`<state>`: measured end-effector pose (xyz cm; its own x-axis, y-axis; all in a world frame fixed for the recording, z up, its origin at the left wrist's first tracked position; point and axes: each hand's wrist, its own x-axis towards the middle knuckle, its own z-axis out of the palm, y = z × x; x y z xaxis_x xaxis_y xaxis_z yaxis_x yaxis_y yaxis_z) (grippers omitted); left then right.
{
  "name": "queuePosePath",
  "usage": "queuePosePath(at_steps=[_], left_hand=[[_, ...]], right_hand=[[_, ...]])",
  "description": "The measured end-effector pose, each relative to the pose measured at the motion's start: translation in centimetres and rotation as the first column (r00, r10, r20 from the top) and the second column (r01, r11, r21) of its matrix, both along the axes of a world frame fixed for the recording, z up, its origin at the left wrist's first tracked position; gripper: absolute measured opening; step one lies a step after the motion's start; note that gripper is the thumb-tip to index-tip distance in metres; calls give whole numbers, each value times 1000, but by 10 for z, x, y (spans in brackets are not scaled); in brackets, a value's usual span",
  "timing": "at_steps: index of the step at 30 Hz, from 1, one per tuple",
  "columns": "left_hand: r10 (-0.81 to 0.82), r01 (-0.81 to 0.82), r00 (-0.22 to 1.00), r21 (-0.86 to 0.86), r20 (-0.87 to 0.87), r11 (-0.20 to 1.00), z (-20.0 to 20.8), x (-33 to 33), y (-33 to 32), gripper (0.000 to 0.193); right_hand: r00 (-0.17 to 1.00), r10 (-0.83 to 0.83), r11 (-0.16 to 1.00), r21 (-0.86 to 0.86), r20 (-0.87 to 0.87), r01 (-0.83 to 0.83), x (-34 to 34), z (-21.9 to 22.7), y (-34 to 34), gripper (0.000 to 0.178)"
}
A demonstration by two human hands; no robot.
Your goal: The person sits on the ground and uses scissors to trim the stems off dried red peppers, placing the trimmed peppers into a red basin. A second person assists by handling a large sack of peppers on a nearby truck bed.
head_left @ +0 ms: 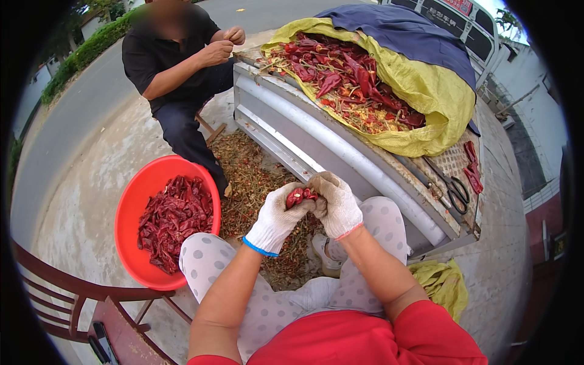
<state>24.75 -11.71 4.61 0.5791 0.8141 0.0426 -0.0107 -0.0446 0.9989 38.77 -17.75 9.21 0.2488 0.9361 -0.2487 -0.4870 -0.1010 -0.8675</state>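
Both my hands wear white knit work gloves and meet above my lap. A dried red chili pepper [299, 196] is gripped in my left hand [278, 214], its fingers wrapped round it. My right hand [334, 204] is closed against the same pepper's end, its fingertips pinched together; the glove hides what exactly lies between them. To the left, a round red plastic tub [126, 207] holds a heap of dried red peppers [171, 220]. Ahead on the truck bed, an opened yellow woven sack [420, 70] spills more dried peppers [362, 76] and stem bits.
Scissors [455, 193] with black handles and a few loose peppers [472, 167] lie on the bed's right corner [453, 158]. Stems litter the ground [255, 176]. Opposite sits a person [176, 67], hands raised together. A wooden chair [73, 292] stands lower left; a yellow sack [441, 286] lies lower right.
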Motion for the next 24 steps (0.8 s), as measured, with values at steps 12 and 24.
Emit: queuePosePath(at_steps=[12, 24], left_hand=[[65, -59, 997, 157, -32, 986, -2, 2, -8, 32], [157, -2, 982, 824, -105, 566, 8, -6, 6, 35]], right_hand=[[938, 23, 996, -68, -346, -50, 11, -13, 2, 10], [268, 169, 951, -86, 949, -296, 28, 13, -3, 37]])
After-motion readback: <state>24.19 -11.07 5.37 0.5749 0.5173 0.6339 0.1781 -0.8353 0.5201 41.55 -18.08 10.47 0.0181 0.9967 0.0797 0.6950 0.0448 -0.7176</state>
